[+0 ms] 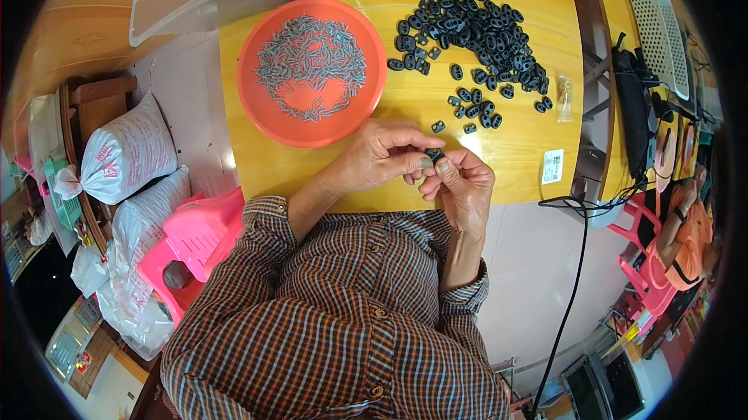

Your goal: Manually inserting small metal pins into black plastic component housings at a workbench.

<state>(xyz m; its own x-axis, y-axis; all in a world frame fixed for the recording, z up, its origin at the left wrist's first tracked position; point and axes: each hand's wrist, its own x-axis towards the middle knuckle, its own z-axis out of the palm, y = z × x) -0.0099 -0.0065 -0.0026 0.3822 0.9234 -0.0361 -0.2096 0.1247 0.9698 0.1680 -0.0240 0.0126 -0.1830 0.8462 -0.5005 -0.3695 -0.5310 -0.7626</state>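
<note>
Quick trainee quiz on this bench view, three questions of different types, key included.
1. True or false: the small grey metal pieces lie in the round orange tray.

2. Where is the white label?
a) inside the orange tray
b) on the yellow table, to the right of both hands
c) to the left of the orange tray

3. Fill in: the fingertips of the left hand and right hand meet at a small ____ part.

Key: 1 true; 2 b; 3 black
</note>
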